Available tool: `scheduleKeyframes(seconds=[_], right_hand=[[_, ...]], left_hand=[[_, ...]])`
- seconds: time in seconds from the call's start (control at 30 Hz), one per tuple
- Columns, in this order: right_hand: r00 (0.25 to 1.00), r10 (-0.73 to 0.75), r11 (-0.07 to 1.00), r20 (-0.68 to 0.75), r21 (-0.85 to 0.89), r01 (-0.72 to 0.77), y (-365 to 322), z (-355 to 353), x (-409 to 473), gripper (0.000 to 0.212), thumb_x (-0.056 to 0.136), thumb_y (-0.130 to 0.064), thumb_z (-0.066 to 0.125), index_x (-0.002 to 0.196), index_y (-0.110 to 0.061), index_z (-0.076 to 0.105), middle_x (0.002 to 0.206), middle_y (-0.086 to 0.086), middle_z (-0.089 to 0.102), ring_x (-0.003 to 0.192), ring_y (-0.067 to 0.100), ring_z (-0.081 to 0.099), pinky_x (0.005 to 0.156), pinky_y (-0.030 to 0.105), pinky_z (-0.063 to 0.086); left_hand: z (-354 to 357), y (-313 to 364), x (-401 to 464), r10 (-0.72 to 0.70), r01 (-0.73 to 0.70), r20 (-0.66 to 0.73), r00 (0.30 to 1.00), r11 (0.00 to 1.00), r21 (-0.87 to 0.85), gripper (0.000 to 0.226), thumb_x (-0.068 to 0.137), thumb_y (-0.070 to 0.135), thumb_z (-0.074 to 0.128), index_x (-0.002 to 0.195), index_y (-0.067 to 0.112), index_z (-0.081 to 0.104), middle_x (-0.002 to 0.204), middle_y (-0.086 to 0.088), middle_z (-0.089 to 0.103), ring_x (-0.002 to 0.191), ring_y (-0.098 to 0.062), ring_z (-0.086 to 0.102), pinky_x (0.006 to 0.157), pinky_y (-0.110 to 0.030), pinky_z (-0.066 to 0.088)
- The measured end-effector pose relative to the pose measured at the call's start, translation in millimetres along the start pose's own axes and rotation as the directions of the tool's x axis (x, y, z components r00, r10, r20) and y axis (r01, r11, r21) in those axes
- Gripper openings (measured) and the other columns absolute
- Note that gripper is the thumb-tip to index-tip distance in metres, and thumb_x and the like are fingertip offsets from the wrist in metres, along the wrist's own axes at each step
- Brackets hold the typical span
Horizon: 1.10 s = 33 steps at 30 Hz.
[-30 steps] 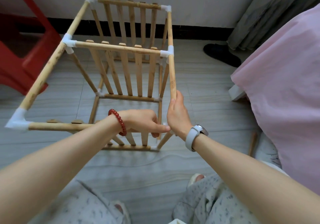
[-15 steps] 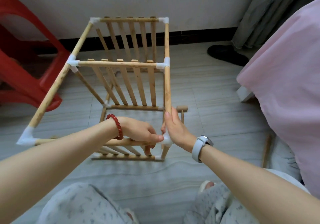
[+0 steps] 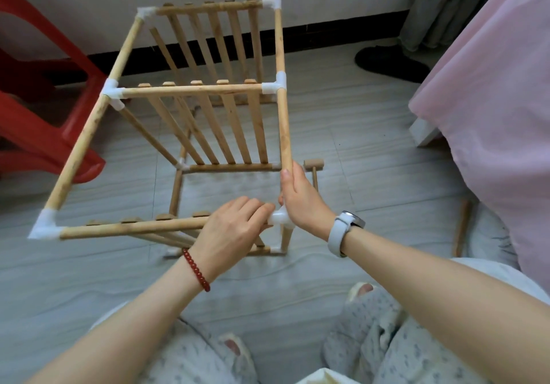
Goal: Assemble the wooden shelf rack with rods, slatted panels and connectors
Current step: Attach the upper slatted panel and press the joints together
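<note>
Grey tile floor; 2 hands apparently grip white plastic connector.

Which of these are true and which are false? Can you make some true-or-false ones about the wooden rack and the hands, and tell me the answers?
1. The right hand grips a wooden rod of the rack. True.
2. The left hand holds a small wooden mallet. False: the mallet lies on the floor beside the rack; the left hand grips the near rod.
3. The corner connectors are white. True.
4. A blue chair stands on the left. False: the chair there is red.
5. A watch is on the right wrist. True.
</note>
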State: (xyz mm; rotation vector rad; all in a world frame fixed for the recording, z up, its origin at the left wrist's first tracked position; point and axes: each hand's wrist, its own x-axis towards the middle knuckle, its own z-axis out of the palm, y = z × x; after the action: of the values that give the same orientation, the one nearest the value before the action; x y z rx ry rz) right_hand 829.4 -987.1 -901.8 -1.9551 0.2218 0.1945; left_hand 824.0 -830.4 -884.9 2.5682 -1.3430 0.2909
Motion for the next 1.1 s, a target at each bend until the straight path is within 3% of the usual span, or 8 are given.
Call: scheduleKeyframes(seconds=[0.13,0.23,0.33,0.5,0.67,0.83,0.93,1.1], right_hand=[[1.000,0.023,0.993,0.000,-0.113,-0.023,-3,0,-1,0.032,0.100,-0.038,0.019,0.114,-0.015,0.036,0.072,0.005,0.053,0.071,0.029,0.058,0.075,0.054,0.049],[0.999,0.032,0.985,-0.028,-0.169,-0.036,-8,-1,-1,0.034,0.101,-0.037,0.018,0.114,-0.013,0.037,0.071,0.003,0.052,0.068,0.027,0.057,0.069,0.051,0.050],[0.996,0.030,0.954,-0.089,-0.294,-0.055,-11,1,-4,0.036,0.101,-0.036,0.018,0.115,-0.010,0.039,0.068,-0.002,0.049,0.060,0.020,0.051,0.054,0.038,0.041],[0.993,0.009,0.895,-0.119,-0.443,-0.061,-14,4,-16,0.032,0.102,-0.032,0.021,0.122,-0.009,0.032,0.059,-0.001,0.048,0.049,0.018,0.046,0.046,0.031,0.026],[0.983,-0.027,0.866,-0.181,-0.496,-0.067,-19,10,-21,0.023,0.100,-0.026,0.026,0.115,-0.011,0.034,0.071,-0.008,0.039,0.053,0.012,0.041,0.048,0.030,0.026],[0.933,0.274,0.937,-0.233,-0.154,-0.314,-25,16,-2,0.025,0.098,-0.033,0.034,0.111,-0.011,0.038,0.074,-0.001,0.049,0.060,0.016,0.051,0.057,0.037,0.048],[0.934,0.214,0.923,-0.287,-0.252,-0.289,-23,20,1,0.021,0.099,-0.035,0.035,0.100,-0.014,0.036,0.073,-0.001,0.047,0.058,0.015,0.048,0.050,0.032,0.039],[0.925,0.188,0.912,-0.331,-0.290,-0.289,-23,23,1,0.031,0.100,-0.036,0.032,0.108,-0.007,0.042,0.071,-0.002,0.045,0.061,0.017,0.047,0.057,0.037,0.041]], left_hand=[[2,-6,5,0.081,-0.081,0.012,0.997,0.992,0.097,0.008,0.080,0.001,0.059,0.082,0.001,0.067,0.070,-0.009,0.061,0.062,-0.023,0.061,0.081,-0.044,0.055],[-2,-6,7,-0.060,0.050,0.079,0.995,0.992,0.119,0.017,0.082,0.018,0.056,0.076,0.004,0.065,0.068,-0.008,0.061,0.067,-0.026,0.061,0.087,-0.048,0.052],[-3,1,2,-0.219,0.213,0.194,0.956,0.976,0.049,0.026,0.088,0.037,0.054,0.078,0.014,0.059,0.075,0.000,0.060,0.081,-0.023,0.056,0.093,-0.037,0.039],[-3,-14,14,-0.272,0.358,0.361,0.892,0.913,-0.196,0.028,0.083,0.046,0.061,0.072,0.027,0.044,0.083,0.011,0.043,0.087,-0.010,0.039,0.061,-0.025,0.028],[2,-18,9,-0.254,0.265,0.268,0.929,0.964,-0.003,0.024,0.086,0.047,0.055,0.089,0.024,0.062,0.101,0.007,0.055,0.089,-0.014,0.051,0.072,-0.027,0.027],[1,-20,2,-0.419,0.409,0.270,0.867,0.907,0.096,0.033,0.089,0.054,0.044,0.086,0.024,0.058,0.074,0.006,0.057,0.067,-0.018,0.052,0.057,-0.028,0.031],[3,-19,5,-0.439,0.434,0.224,0.870,0.898,0.074,0.029,0.089,0.048,0.047,0.082,0.023,0.061,0.063,0.006,0.050,0.060,-0.018,0.044,0.053,-0.028,0.028],[5,-20,5,-0.452,0.456,0.129,0.883,0.890,-0.002,0.028,0.086,0.045,0.052,0.077,0.022,0.064,0.064,0.000,0.062,0.063,-0.024,0.059,0.050,-0.026,0.023]])
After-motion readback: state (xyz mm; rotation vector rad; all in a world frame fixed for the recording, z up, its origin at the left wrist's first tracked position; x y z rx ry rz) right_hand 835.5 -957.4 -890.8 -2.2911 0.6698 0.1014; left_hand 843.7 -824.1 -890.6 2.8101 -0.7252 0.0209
